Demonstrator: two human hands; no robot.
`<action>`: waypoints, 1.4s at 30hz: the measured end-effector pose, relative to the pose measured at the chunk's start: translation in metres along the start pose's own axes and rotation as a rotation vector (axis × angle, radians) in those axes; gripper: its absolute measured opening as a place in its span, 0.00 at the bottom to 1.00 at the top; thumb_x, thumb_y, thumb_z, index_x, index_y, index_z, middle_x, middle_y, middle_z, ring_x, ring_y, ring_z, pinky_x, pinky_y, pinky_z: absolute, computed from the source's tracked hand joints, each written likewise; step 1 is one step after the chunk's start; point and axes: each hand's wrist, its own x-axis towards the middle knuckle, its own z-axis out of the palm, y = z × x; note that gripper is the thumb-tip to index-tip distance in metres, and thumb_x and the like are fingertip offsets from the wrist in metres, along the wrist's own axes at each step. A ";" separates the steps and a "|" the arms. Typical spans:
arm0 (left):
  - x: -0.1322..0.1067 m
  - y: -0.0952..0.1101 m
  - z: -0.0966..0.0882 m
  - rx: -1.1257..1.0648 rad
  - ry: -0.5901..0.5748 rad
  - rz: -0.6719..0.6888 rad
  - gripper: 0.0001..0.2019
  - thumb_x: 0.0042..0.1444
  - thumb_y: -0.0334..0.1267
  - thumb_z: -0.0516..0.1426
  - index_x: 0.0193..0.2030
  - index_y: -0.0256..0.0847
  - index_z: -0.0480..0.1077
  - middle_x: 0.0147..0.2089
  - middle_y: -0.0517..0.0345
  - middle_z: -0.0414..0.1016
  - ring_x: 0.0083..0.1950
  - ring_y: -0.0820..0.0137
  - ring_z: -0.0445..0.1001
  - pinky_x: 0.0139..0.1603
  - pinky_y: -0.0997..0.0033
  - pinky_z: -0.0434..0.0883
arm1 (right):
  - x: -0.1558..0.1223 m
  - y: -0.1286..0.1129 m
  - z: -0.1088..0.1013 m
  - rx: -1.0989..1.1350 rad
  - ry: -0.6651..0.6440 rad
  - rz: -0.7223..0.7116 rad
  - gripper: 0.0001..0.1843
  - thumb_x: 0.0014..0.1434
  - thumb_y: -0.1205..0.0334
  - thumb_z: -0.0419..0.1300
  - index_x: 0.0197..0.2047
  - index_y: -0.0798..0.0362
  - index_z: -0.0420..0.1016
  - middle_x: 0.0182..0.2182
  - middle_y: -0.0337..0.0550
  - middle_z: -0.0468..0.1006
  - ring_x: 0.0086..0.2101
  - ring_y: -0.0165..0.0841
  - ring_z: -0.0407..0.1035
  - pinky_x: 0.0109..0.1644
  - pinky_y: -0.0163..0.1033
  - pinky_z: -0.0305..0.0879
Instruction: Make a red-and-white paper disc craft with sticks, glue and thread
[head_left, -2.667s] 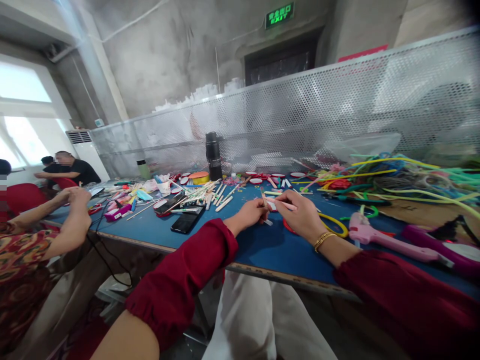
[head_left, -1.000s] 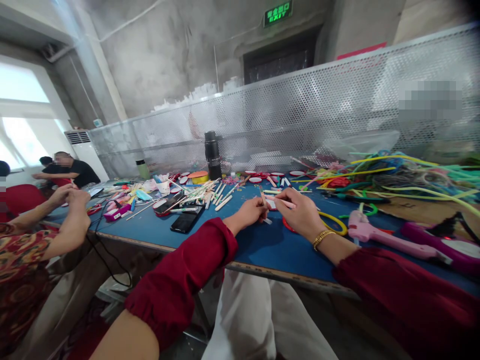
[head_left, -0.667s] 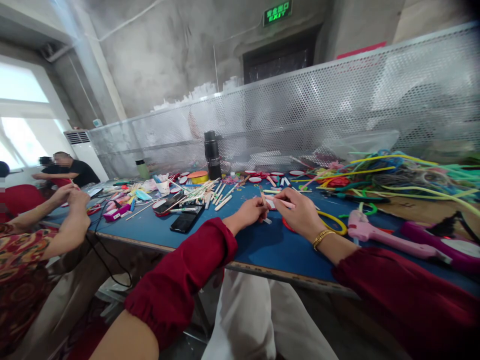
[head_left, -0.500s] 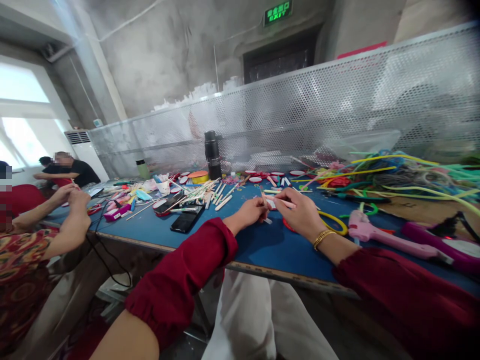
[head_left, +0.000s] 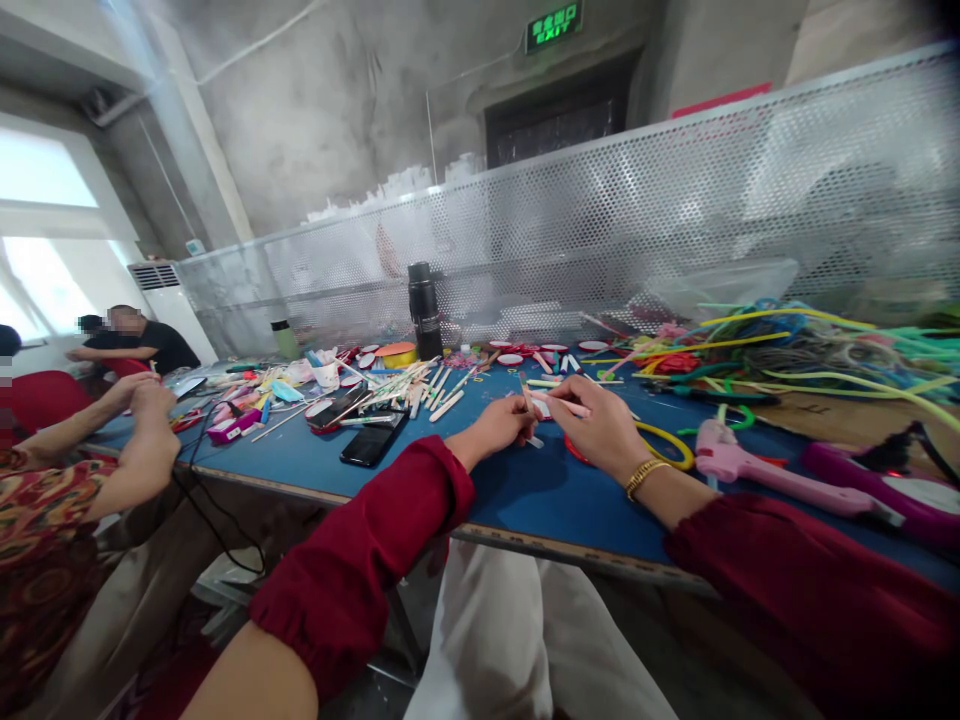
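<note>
Plainly, little differs from a second ago: the perforated metal screen point(head_left: 540, 230) stands beyond the grip, and the blue table point(head_left: 495, 490) spreads beneath it, as they did then. The pink glue gun point(head_left: 772, 475) lies to the right of the grip, past the gold bracelet point(head_left: 645, 479). The right hand point(head_left: 600, 425) and left hand point(head_left: 499, 425) match their earlier pose almost exactly — close together over the table — which suggests a steady, fine stage of handwork.

Among the containers, the black thermos point(head_left: 424, 318) stands upright beyond the grip and to its left, lid on, so its contents are hidden. A green bottle point(head_left: 284, 340) with a dark cap is farther out that way; what it holds does not show either. Between those two sits a pale cup point(head_left: 327, 376), and I cannot tell whether anything is inside.

Smallest are the held pieces, both above the table: the right fingers close narrowly on a pale pink stick point(head_left: 574, 409), the left on a thin flat strip point(head_left: 527, 394), tilted — whether the two touch, I cannot tell.
</note>
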 end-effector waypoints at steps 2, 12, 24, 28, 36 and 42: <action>0.000 0.000 0.000 0.006 -0.004 0.005 0.04 0.60 0.30 0.54 0.33 0.36 0.65 0.23 0.64 0.67 0.21 0.79 0.64 0.25 0.77 0.62 | 0.000 0.000 0.000 0.008 -0.013 -0.007 0.09 0.62 0.54 0.58 0.34 0.48 0.74 0.32 0.43 0.81 0.33 0.38 0.73 0.38 0.41 0.62; 0.002 -0.002 0.000 -0.007 0.001 0.011 0.03 0.60 0.31 0.55 0.34 0.36 0.66 0.23 0.65 0.67 0.20 0.79 0.63 0.25 0.77 0.61 | 0.001 -0.001 0.000 -0.001 0.008 -0.013 0.10 0.61 0.54 0.59 0.33 0.49 0.74 0.31 0.42 0.81 0.32 0.37 0.73 0.37 0.40 0.62; 0.000 0.002 0.000 -0.010 0.004 0.001 0.04 0.59 0.30 0.55 0.33 0.37 0.65 0.23 0.64 0.67 0.21 0.79 0.63 0.26 0.76 0.62 | 0.000 0.001 0.001 -0.007 -0.003 0.007 0.09 0.60 0.54 0.59 0.33 0.49 0.74 0.31 0.42 0.80 0.33 0.37 0.72 0.38 0.41 0.61; 0.001 0.000 -0.001 -0.010 0.002 0.006 0.01 0.58 0.30 0.54 0.35 0.36 0.66 0.23 0.65 0.66 0.21 0.79 0.63 0.25 0.77 0.61 | -0.001 0.002 0.001 -0.024 0.017 0.014 0.08 0.60 0.55 0.58 0.32 0.49 0.73 0.30 0.41 0.80 0.31 0.36 0.71 0.37 0.40 0.60; 0.000 0.002 0.000 0.005 0.011 -0.004 0.02 0.59 0.29 0.54 0.34 0.36 0.66 0.23 0.64 0.66 0.21 0.78 0.63 0.26 0.76 0.62 | 0.000 0.001 0.000 -0.018 0.019 0.015 0.08 0.60 0.55 0.58 0.32 0.49 0.72 0.29 0.41 0.79 0.30 0.36 0.71 0.36 0.40 0.61; -0.002 0.005 -0.001 0.016 0.013 -0.008 0.03 0.57 0.27 0.54 0.34 0.36 0.66 0.23 0.65 0.67 0.21 0.79 0.64 0.26 0.77 0.62 | -0.001 -0.002 -0.002 0.010 0.051 -0.001 0.09 0.60 0.55 0.59 0.31 0.49 0.72 0.27 0.41 0.78 0.29 0.35 0.71 0.35 0.40 0.61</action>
